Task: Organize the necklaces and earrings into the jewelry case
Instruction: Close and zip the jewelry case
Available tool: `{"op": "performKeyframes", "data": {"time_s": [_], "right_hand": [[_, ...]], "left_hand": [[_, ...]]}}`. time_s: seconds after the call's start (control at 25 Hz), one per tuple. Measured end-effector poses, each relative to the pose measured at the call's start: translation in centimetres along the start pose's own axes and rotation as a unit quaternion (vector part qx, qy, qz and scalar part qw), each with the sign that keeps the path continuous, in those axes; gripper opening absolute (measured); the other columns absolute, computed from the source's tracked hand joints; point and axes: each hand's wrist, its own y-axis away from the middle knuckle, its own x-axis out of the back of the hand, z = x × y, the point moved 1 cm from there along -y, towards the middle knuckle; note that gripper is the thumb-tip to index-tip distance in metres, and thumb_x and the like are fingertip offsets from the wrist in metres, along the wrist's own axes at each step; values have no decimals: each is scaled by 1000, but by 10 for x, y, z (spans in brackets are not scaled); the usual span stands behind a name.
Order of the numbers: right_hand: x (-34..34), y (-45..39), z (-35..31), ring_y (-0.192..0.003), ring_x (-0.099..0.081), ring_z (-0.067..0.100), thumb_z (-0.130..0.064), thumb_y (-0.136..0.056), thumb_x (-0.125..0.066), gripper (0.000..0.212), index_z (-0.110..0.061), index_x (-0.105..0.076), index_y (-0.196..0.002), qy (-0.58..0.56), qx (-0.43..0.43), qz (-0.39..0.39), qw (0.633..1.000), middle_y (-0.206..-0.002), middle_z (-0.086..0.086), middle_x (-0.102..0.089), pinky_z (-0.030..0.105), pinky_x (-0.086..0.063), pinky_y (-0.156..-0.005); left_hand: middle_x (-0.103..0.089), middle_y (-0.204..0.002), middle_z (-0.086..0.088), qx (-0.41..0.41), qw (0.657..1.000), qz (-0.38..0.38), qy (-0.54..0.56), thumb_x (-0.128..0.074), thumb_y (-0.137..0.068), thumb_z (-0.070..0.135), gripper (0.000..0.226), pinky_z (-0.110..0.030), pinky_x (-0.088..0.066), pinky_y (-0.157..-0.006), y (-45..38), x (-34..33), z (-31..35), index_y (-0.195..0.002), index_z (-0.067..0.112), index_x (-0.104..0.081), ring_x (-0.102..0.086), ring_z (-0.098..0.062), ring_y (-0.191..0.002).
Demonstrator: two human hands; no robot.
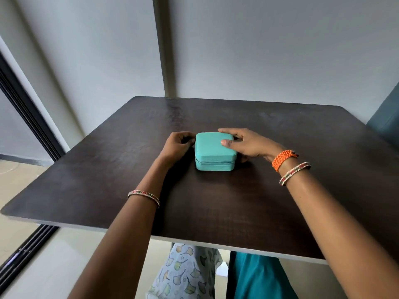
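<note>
A small turquoise jewelry case (212, 155) sits zipped closed near the middle of the dark wooden table (216, 201). My right hand (248, 143) grips it from the right, thumb on the lid and fingers round the far edge. My left hand (179, 144) is at the case's left side with its fingers curled against the upper left corner; whether they pinch the zipper pull is hidden. No necklaces or earrings are in view.
A grey wall with a vertical pillar (164, 50) stands right behind the table. A dark sliding-door frame (28, 117) runs down the left. A teal chair back (386, 119) shows at the far right edge. My clothing (216, 277) is below the table's front edge.
</note>
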Motion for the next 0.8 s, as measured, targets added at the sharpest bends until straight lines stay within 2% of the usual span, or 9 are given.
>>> {"op": "performKeyframes", "data": {"time_s": [0.08,0.16,0.28,0.36,0.44,0.52,0.56,0.68,0.8], "right_hand": [[-9,3,8,-138,-28,16,-56,-75,-65,92,-29,-19,-150,49,31,-24,998,-155,0,-23,34,-33,-110],[-19,6,12,-146,-6,17,-59,-66,-72,109,-28,-12,-151,131,52,-11,990,-159,-1,-5,38,-12,-119],[-29,7,9,-136,-27,21,-60,-61,-78,98,-26,-33,-141,212,139,120,960,-147,3,-31,41,-27,-113],[-32,7,7,-123,-40,19,-58,-61,-78,86,-29,-41,-134,192,168,134,957,-135,0,-39,33,-36,-101],[-33,4,10,-116,-45,17,-54,-62,-80,80,-30,-46,-131,168,174,126,962,-132,-1,-40,27,-37,-92],[-31,2,13,-114,-45,15,-52,-61,-82,78,-32,-49,-128,159,175,126,963,-131,-3,-41,28,-39,-92],[-31,1,14,-114,-45,15,-51,-60,-82,77,-32,-50,-128,152,176,125,964,-130,-3,-41,29,-40,-92],[-30,0,15,-112,-45,12,-50,-60,-83,76,-31,-51,-127,140,185,114,966,-127,-5,-43,29,-40,-91],[-28,3,16,-112,-44,10,-52,-62,-81,77,-31,-50,-130,155,192,113,962,-128,-5,-42,25,-39,-90]], "left_hand": [[-73,-90,-6,0,999,40,-10,-62,-89,14,12,-33,-52,-82,-1,1,-4,-95,12,-72,-62,-10,-77],[-72,-86,-5,0,998,58,-35,-64,-88,18,9,-32,-51,-78,-2,0,-6,-90,12,-71,-60,-11,-75],[-69,-87,-5,-37,990,74,-117,-61,-89,15,12,-24,-44,-73,0,-1,0,-93,5,-67,-57,-12,-77],[-64,-85,-4,-45,986,68,-145,-57,-90,14,12,-22,-38,-67,-1,-1,0,-94,4,-63,-54,-14,-77],[-62,-91,-3,-21,993,19,-119,-51,-93,14,11,-24,-41,-74,-7,-2,-5,-98,8,-59,-55,-18,-83],[-64,-103,-1,16,998,-44,-45,-44,-95,16,22,-29,-47,-90,-10,-5,-3,-112,15,-57,-62,-17,-95],[-65,-104,-1,37,996,-77,3,-42,-96,13,27,-27,-50,-91,-11,-6,0,-119,15,-57,-65,-12,-94],[-67,-100,-3,131,967,-196,96,-34,-97,-2,34,-19,-56,-73,-19,4,15,-120,6,-58,-69,-5,-72],[-72,-91,4,134,941,-311,12,-37,-97,-2,35,-20,-55,-62,-37,20,19,-107,19,-64,-67,-8,-68]]}}
